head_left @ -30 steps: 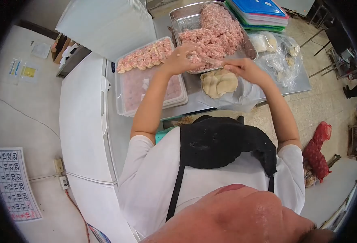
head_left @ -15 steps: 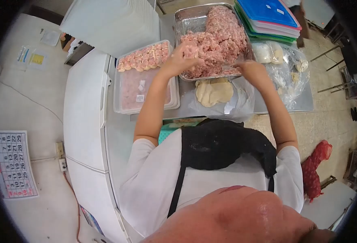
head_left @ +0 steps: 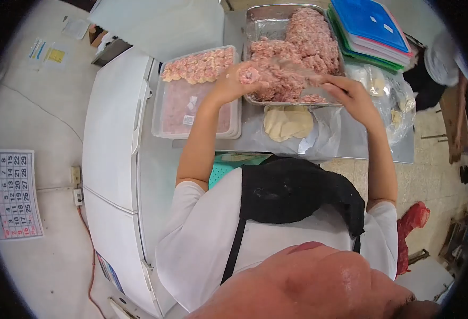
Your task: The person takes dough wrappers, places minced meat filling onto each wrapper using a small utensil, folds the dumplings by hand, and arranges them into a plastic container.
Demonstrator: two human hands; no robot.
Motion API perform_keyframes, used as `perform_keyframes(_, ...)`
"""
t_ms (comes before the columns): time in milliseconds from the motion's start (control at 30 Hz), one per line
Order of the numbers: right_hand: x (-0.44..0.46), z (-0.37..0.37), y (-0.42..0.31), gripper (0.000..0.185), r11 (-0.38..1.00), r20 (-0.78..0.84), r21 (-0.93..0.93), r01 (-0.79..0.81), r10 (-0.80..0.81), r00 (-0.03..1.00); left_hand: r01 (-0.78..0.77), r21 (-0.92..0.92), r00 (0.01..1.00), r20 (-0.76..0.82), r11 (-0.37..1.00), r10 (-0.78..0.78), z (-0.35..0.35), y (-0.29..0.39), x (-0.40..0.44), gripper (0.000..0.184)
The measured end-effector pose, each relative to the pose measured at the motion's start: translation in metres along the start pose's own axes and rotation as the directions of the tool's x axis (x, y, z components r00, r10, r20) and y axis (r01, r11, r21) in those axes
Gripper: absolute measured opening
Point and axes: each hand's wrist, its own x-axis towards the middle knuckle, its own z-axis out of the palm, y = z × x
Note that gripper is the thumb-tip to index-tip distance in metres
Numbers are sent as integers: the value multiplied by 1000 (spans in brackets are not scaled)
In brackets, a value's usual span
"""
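Note:
My left hand (head_left: 228, 85) is raised at the near left corner of a metal tray (head_left: 251, 32), cradling a small wrapper with meat filling (head_left: 249, 75). Over the minced meat (head_left: 312, 40) in that tray, my right hand (head_left: 353, 98) pinches a thin spatula-like tool (head_left: 297, 69), blurred by motion. Pale round dough wrappers (head_left: 288, 123) lie overlapped on plastic just in front of the tray. To the left, rows of filled dumplings (head_left: 197, 65) sit at the far end of a lidded container stack (head_left: 173, 109).
Blue, pink and green lids (head_left: 369, 24) are stacked at the back right. Plastic bags with dough (head_left: 374, 82) lie below them. Tall translucent trays (head_left: 159, 26) stand at the back left, near a white refrigerator (head_left: 114, 127). Another person (head_left: 430, 80) is at the right edge.
The spatula-like tool has come up from the meat toward my left hand. The filling in my left palm shows more clearly. The view has shifted, and another person has appeared at the right.

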Motion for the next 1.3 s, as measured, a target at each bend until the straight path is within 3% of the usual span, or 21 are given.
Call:
perform_keyframes(33,-7,0,9,31,997,-46,43,-60,62,997,44,-32,997,60,998,-42,-11,-2,-7,55)
perform_keyframes(100,-18,2,22,33,978,-94,92,-185,194,977,7,22,997,-81,1000,-6,-26,-30,-20,55)
perform_keyframes(200,-43,8,25,32,880,-93,173,-442,462,882,96,30,965,-248,995,-85,-47,-102,-45,50)
perform_keyframes(267,-64,20,32,32,821,-167,321,-472,540,825,154,-67,949,-267,986,-166,-67,-143,-61,48)
perform_keyframes(367,-87,35,42,35,787,-223,427,-446,569,791,135,156,928,-367,978,-70,-84,-248,-71,48)
perform_keyframes(467,-101,42,39,34,757,-228,483,-440,594,772,261,220,839,-533,940,-109,-92,-233,-67,52)
perform_keyframes(667,-103,52,18,34,762,-265,471,-444,602,753,468,195,813,-477,862,-333,-76,-212,-43,77)
perform_keyframes(800,-100,58,17,31,751,-230,472,-461,610,758,389,203,856,-440,899,-271,-76,-208,-34,85)
perform_keyframes(900,-87,56,25,33,727,-141,361,-584,662,736,290,258,886,-436,922,-156,-75,-220,-32,80)
perform_keyframes(967,-74,45,41,38,850,-132,140,-508,525,841,188,316,928,-368,930,-62,-77,-234,-34,76)
perform_keyframes(1033,-47,20,33,43,840,-98,-277,-467,459,883,13,549,929,-316,836,194,-78,-216,-46,64)
perform_keyframes(1100,-31,-6,73,39,665,-34,-729,-162,201,979,21,411,910,-385,911,152,-64,-135,-60,56)
perform_keyframes(1133,-17,-16,69,37,597,8,-784,-170,284,959,34,338,898,-422,940,120,-53,-99,-67,52)
perform_keyframes(1167,-1,-24,64,35,526,47,-835,-163,363,931,-63,230,907,-392,971,151,-35,-78,-68,47)
perform_keyframes(1233,10,-18,95,28,525,142,-851,27,178,974,-192,-12,936,-303,981,180,10,-41,-72,37)
perform_keyframes(1267,20,8,104,20,461,170,-887,-27,381,909,-222,-139,954,-237,965,185,35,-27,-71,32)
perform_keyframes(1300,5,23,115,15,531,334,-782,328,-89,938,-211,-160,965,-193,964,179,62,-22,-68,29)
